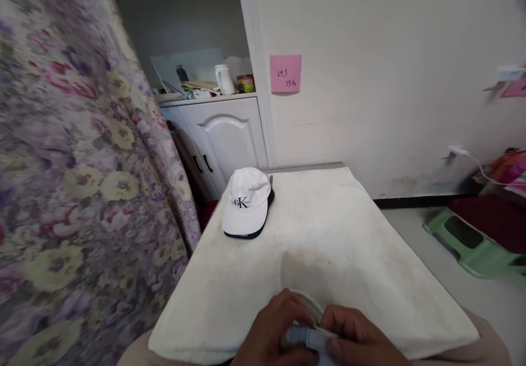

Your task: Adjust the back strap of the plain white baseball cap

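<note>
At the bottom of the head view, my left hand [273, 330] and my right hand [359, 337] are both closed on what looks like a pale cap. Its curved whitish edge [310, 303] arches between them. A grey-blue strap [304, 335] runs from one hand's fingers to the other's. My fingers and the lower frame edge hide much of the piece. Farther off, to the left, a white cap [249, 190] with black "CK" letters lies on top of a dark navy cap [262, 228], both brims pointing toward me.
A table [349, 234] under a cream cloth stands before me. A floral curtain [82, 163] hangs on the left. Behind are a white cabinet [234, 136] with a white jug [224, 79] and a wall with a pink note [285, 74]. A green stool [476, 253] stands at right.
</note>
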Tool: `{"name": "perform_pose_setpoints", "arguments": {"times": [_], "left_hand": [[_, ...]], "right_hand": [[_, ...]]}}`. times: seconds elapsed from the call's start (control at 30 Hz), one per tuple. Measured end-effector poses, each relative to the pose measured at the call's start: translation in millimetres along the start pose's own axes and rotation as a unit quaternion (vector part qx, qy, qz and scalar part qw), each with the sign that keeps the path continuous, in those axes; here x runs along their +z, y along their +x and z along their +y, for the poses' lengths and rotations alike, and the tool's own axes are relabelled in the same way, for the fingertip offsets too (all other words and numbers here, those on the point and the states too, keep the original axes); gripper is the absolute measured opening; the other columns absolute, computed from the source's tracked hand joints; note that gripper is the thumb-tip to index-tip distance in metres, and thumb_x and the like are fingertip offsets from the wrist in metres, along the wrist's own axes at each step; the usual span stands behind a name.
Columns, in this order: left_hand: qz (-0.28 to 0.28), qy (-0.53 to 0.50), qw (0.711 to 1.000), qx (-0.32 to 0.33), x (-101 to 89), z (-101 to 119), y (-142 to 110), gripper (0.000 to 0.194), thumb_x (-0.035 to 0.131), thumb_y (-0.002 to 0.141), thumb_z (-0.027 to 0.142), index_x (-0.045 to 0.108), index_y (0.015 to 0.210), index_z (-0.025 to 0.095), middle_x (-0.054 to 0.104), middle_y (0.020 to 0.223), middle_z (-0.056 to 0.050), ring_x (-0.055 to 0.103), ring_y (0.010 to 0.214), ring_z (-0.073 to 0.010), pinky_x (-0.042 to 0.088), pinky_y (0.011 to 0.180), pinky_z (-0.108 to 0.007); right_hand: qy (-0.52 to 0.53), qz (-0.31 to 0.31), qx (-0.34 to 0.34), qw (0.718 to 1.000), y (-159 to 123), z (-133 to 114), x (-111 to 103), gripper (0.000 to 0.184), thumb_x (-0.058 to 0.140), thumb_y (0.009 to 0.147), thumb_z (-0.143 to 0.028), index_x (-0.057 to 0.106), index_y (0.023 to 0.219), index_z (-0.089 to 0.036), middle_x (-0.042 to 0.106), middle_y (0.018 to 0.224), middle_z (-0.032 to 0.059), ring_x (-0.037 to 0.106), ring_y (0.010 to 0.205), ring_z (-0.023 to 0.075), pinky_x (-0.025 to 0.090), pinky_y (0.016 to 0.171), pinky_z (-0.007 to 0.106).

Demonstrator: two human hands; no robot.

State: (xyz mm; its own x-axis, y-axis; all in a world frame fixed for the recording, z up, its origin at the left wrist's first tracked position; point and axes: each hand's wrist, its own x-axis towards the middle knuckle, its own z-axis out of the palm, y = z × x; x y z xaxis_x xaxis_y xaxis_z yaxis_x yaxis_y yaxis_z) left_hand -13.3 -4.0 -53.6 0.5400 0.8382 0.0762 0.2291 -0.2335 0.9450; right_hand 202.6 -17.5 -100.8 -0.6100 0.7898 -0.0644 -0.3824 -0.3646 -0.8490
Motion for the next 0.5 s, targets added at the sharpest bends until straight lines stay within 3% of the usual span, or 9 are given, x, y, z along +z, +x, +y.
{"name": "perform_pose_setpoints", "arguments": {"times": [0.13,0.23,0.3,0.4,0.5], "left_hand": [[0.016,0.171,0.972,0.158,1.7,-18.6,-2.0,0.046,0.073,0.086,0.027,0.056,0.127,0.038,0.06,0.124,-0.003,0.058,0.113,-0.0236,0.043,0.098,-0.035],[0.043,0.308,0.931,0.189,6.4,-32.4,3.4,0.042,0.065,0.091,0.031,0.055,0.132,0.036,0.066,0.119,-0.006,0.063,0.109,-0.0263,0.039,0.105,-0.046],[0.023,0.327,0.927,0.181,9.5,-38.6,5.5,0.04,0.061,0.093,0.034,0.056,0.132,0.033,0.071,0.113,-0.007,0.066,0.105,-0.0267,0.039,0.106,-0.05],[-0.013,0.259,0.956,0.139,10.2,-36.9,-1.2,0.039,0.059,0.093,0.037,0.058,0.132,0.033,0.074,0.108,-0.005,0.066,0.102,-0.0253,0.038,0.109,-0.049],[0.04,0.164,0.985,0.017,7.1,-19.5,-16.6,0.034,0.057,0.094,0.038,0.064,0.127,0.036,0.07,0.124,-0.005,0.059,0.119,-0.027,0.041,0.109,-0.043]], "right_hand": [[0.086,-0.014,-0.014,0.996,-0.5,2.2,1.2,0.032,0.079,0.08,-0.041,0.058,0.083,-0.018,0.048,0.066,-0.0051,0.033,0.054,0.0076,0.024,0.051,0.021],[0.094,-0.017,-0.035,0.995,0.0,-0.7,3.4,0.032,0.08,0.08,-0.041,0.059,0.082,-0.017,0.048,0.066,-0.0046,0.034,0.055,0.0077,0.025,0.053,0.021],[0.086,-0.011,-0.04,0.995,-0.3,-2.0,3.3,0.032,0.08,0.079,-0.041,0.061,0.082,-0.017,0.047,0.065,-0.0048,0.034,0.056,0.0079,0.025,0.053,0.021],[0.084,-0.01,-0.034,0.996,-2.2,-1.6,1.2,0.035,0.082,0.077,-0.045,0.06,0.082,-0.018,0.047,0.064,-0.0051,0.032,0.053,0.0077,0.024,0.05,0.021],[0.092,-0.01,-0.026,0.995,-4.1,-0.9,0.1,0.036,0.082,0.076,-0.045,0.059,0.08,-0.018,0.047,0.062,-0.0054,0.034,0.053,0.008,0.024,0.05,0.021]]}}
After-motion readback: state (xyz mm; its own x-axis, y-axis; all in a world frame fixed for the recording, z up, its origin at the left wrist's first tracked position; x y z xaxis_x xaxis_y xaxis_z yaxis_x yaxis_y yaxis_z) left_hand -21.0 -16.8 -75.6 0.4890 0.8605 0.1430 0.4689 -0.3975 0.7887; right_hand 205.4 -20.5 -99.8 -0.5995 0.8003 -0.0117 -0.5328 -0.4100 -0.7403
